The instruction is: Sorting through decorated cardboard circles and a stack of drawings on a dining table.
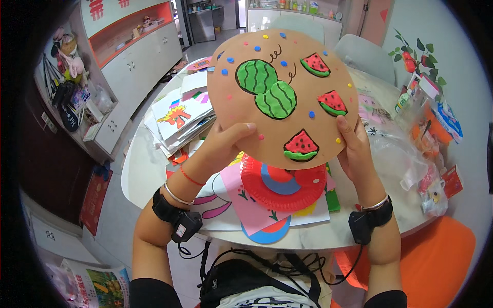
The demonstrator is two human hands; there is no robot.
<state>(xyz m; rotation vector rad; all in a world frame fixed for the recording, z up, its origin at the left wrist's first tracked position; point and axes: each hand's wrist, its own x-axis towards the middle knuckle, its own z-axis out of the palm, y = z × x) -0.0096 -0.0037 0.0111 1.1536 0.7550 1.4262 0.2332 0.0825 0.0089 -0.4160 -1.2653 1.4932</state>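
Note:
Between my hands is a round brown board (246, 111) decorated with clay watermelons. Two whole green watermelons (275, 100) lie on its upper left, with red watermelon slices (301, 145) to the right and below, among small coloured dots. My left hand (235, 142) grips its lower left edge, thumb on the face. My right hand (353, 144) grips the lower right edge in the same way. Beneath the board, a red paper plate (283, 198) with a blue arc rests on a pink sheet (252, 215) and other paper crafts.
A marble-look table (142, 181) spans the front. A stack of papers (181, 123) with a dragon-head picture stands at left. Plastic bags (393, 154) and a wipes pack (446, 119) sit at right. An orange chair (435, 258) is at lower right; black cables (269, 265) hang by my waist.

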